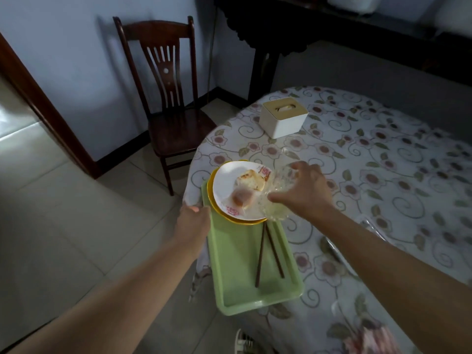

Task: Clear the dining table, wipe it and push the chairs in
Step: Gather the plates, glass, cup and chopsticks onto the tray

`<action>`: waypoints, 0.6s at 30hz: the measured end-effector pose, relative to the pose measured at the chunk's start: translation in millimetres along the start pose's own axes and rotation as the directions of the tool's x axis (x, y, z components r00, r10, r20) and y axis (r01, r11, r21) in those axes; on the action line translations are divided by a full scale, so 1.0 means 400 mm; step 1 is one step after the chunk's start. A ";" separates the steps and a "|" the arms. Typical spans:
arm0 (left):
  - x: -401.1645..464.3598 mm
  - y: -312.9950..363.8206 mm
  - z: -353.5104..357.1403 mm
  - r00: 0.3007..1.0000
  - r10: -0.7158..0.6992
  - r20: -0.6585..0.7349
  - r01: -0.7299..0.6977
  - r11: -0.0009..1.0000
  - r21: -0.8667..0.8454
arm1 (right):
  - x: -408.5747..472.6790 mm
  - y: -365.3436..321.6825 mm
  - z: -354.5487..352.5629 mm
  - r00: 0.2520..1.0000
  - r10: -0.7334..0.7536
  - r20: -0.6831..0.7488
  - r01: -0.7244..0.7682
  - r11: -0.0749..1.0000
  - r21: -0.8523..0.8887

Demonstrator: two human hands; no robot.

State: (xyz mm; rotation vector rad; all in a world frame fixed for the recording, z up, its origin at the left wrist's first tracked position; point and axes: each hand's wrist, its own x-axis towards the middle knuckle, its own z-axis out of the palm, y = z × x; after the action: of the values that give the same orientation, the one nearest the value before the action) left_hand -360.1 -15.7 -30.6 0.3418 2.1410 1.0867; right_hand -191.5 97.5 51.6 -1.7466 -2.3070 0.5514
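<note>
A pale green rectangular plastic tray (245,272) is seen at the near-left edge of a round desk (383,175) covered with a floral-print cloth, the tray's left side overhanging the desk edge. The tray's far-left rim is gripped by the left hand (194,221), fingers curled over the rim. At the far end of the tray a white plate with red rim marks (229,185) is stacked on a yellow plate (217,200); food scraps (251,183) are left on the white plate. Two dark brown chopsticks (265,254) are laid lengthwise in the tray, their far ends tucked under the plates. A clear, motion-blurred glass item (278,192) is held by the right hand (306,190) at the right rim of the plates, fingers curled around it; whether it touches the tray cannot be told. A white tissue box with tan lid (283,117) is seen farther back on the desk, well apart from the tray. A dark wooden chair (173,103) is stood against the wall, near the desk. A dark wooden sideboard (332,26) is visible behind.
</note>
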 end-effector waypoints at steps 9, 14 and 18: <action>-0.036 -0.070 -0.014 0.998 -0.022 0.066 0.017 0.997 0.078 | -0.158 -0.020 0.161 0.983 -0.065 0.171 0.058 0.997 0.044; -0.040 -0.108 -0.011 0.992 -0.064 0.107 0.056 0.995 0.077 | -0.188 -0.027 0.245 0.976 -0.110 0.190 0.112 0.994 -0.002; -0.039 -0.129 -0.008 0.987 -0.100 0.126 0.094 0.994 0.051 | -0.195 -0.034 0.291 0.979 -0.104 0.176 0.107 0.994 -0.011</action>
State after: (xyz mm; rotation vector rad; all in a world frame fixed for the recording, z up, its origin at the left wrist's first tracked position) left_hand -347.3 -57.2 -62.6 0.3165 2.0481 0.9379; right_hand -224.6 -0.7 -43.9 -1.6318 -2.5154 0.6901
